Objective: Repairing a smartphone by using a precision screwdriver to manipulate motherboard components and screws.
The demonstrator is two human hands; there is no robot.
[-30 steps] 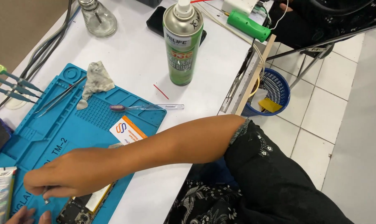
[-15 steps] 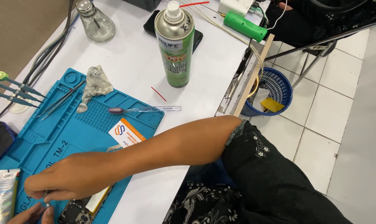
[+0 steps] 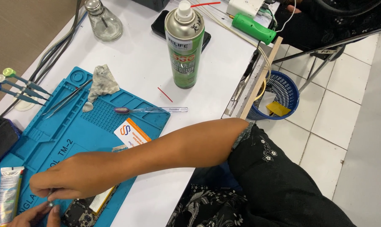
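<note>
The right hand [image 3: 68,178] reaches across the blue work mat [image 3: 72,138], fingers pinched narrow on a tiny metal part [image 3: 50,204] at the mat's near edge. The left hand [image 3: 35,214], partly cut off by the picture's bottom edge, meets it from below; its fingertips touch the same part, but how far it is open cannot be told. Just right of both hands lies an opened phone [image 3: 82,212]. A glue tube [image 3: 7,195] lies just left. Beyond them, tweezers [image 3: 66,98], a toothbrush [image 3: 150,110] and a green spray can [image 3: 184,50] stand well apart on the desk [image 3: 136,67], whose right edge runs near the forearm.
</note>
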